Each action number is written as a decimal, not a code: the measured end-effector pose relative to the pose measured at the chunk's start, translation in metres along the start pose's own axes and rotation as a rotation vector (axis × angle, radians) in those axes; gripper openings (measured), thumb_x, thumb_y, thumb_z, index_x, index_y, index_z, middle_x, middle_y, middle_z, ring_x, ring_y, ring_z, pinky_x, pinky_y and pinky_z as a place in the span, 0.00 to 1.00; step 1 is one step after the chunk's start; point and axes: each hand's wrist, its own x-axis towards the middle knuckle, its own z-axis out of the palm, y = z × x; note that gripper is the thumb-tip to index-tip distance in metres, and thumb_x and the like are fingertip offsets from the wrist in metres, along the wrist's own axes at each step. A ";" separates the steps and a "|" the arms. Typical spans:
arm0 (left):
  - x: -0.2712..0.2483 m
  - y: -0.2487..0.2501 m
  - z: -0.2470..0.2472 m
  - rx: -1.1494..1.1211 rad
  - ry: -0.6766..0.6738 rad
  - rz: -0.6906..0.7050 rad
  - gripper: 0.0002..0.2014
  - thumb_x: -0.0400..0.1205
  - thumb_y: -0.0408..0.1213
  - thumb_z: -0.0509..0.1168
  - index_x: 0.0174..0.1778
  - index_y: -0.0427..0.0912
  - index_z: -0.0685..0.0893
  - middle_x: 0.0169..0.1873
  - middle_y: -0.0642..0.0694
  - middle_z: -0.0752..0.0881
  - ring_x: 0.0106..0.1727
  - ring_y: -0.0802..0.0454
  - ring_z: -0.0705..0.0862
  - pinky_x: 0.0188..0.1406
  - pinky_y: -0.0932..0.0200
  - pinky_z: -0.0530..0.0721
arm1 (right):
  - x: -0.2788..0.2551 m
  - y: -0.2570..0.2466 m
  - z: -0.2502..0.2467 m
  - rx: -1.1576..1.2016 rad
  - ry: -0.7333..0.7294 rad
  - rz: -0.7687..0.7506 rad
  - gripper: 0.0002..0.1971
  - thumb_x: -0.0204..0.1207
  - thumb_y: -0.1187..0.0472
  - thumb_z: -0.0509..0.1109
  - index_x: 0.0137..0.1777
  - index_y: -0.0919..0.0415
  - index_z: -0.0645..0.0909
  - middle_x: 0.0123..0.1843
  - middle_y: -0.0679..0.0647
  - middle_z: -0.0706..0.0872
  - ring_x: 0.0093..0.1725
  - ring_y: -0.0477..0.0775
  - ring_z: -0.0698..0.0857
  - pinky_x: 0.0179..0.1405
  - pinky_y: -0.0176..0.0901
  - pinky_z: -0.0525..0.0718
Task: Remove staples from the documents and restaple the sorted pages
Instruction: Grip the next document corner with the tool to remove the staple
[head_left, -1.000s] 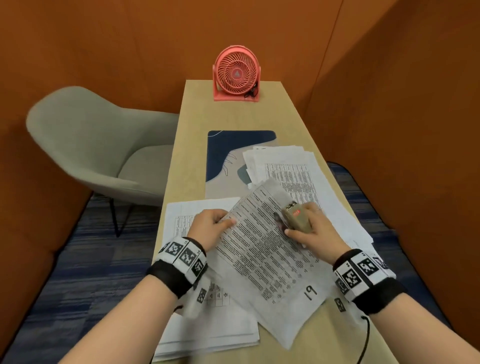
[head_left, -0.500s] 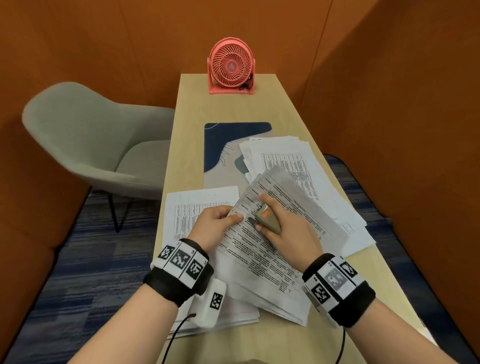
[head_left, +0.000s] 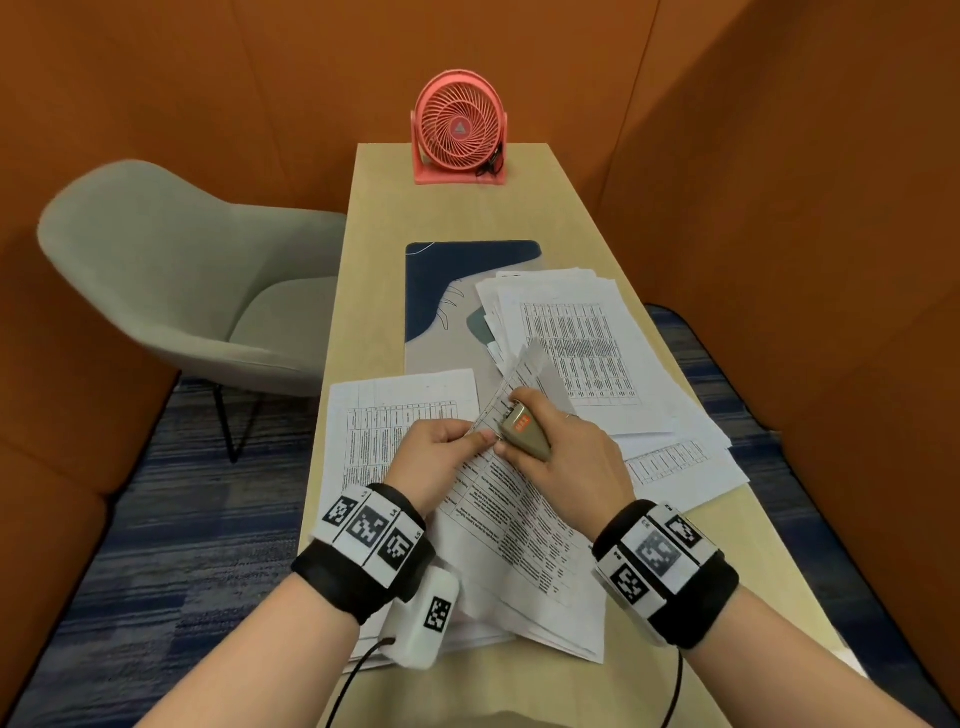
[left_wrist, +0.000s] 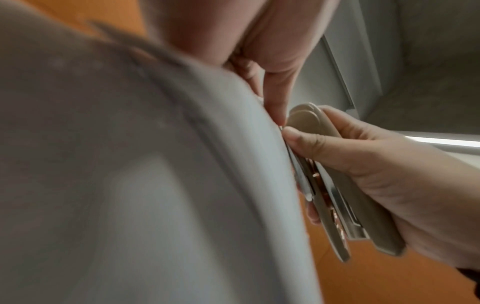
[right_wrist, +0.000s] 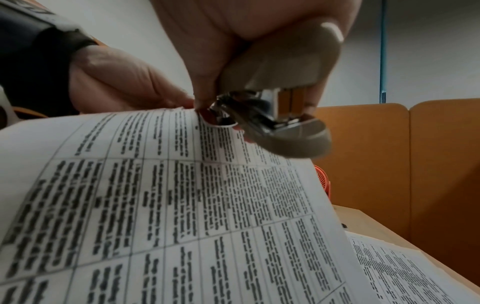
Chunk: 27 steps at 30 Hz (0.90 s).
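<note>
A printed document (head_left: 519, 525) lies slanted on the table with its far corner lifted. My left hand (head_left: 467, 441) pinches that corner between thumb and fingers. My right hand (head_left: 550, 452) grips a small beige stapler (head_left: 524, 431) with a red label, right beside the left thumb. In the right wrist view the stapler (right_wrist: 280, 86) has its metal tip set against the document's (right_wrist: 182, 195) top edge, where the paper curls. In the left wrist view the stapler (left_wrist: 337, 185) lies along the paper's (left_wrist: 155, 164) edge. No staple is visible.
A fanned pile of printed pages (head_left: 582, 343) lies to the right, and another stack (head_left: 384, 415) lies under my left hand. A blue and grey desk mat (head_left: 452, 275) and a pink fan (head_left: 457, 135) sit farther back. A grey chair (head_left: 171, 275) stands left of the narrow table (head_left: 363, 234). Orange walls close in.
My right hand has carried the stapler left, from the page's middle to the corner at my left thumb. That corner has risen and curled.
</note>
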 end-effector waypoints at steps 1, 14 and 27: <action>0.000 0.000 0.000 -0.020 0.003 -0.012 0.08 0.79 0.30 0.65 0.37 0.34 0.87 0.32 0.38 0.89 0.32 0.46 0.87 0.39 0.56 0.86 | 0.000 0.000 0.001 0.010 0.004 -0.003 0.26 0.75 0.38 0.65 0.72 0.41 0.67 0.51 0.50 0.86 0.51 0.55 0.84 0.42 0.42 0.75; 0.003 -0.002 0.001 -0.128 0.090 -0.106 0.10 0.78 0.33 0.68 0.36 0.30 0.86 0.35 0.32 0.87 0.36 0.42 0.85 0.45 0.51 0.85 | -0.003 0.004 0.017 -0.053 0.179 -0.209 0.22 0.71 0.33 0.57 0.64 0.37 0.66 0.36 0.51 0.83 0.32 0.58 0.84 0.26 0.45 0.81; 0.006 -0.006 0.006 -0.126 0.126 -0.146 0.12 0.78 0.32 0.67 0.43 0.23 0.84 0.37 0.30 0.86 0.38 0.40 0.84 0.52 0.44 0.84 | 0.001 0.010 0.016 -0.217 0.299 -0.371 0.22 0.67 0.45 0.68 0.61 0.44 0.70 0.29 0.49 0.77 0.19 0.53 0.76 0.23 0.32 0.62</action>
